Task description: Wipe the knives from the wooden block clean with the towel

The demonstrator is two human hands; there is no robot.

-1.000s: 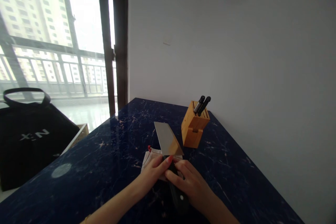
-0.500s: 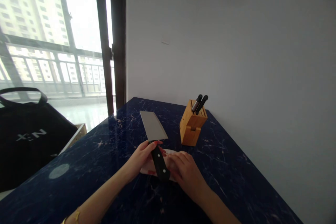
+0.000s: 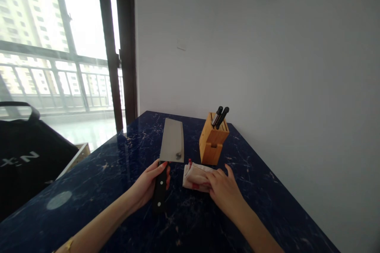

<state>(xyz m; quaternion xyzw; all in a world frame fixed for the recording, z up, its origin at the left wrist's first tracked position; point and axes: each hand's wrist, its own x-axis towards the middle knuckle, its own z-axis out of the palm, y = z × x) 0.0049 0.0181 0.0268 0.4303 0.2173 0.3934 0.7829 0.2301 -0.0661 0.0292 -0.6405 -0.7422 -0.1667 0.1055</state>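
My left hand (image 3: 150,182) is wrapped round the black riveted handle of a cleaver (image 3: 172,140), whose broad grey blade points away from me above the table. To the right, my right hand (image 3: 224,187) grips the edge of a folded whitish cloth (image 3: 196,177) with red marks; one finger sticks out to the side. The cloth is apart from the cleaver. Just beyond it stands a wooden knife block (image 3: 213,144) with two black-handled tools in its top slots.
A dark blue marbled table (image 3: 118,178) runs back to a plain grey wall (image 3: 252,47). At the left is a black bag (image 3: 32,162) with white letters, with a window (image 3: 83,27) behind it.
The cleaver has moved left, away from the cloth, and its blade has turned more upright in view. My right hand has shifted right with the cloth, which now shows uncovered.
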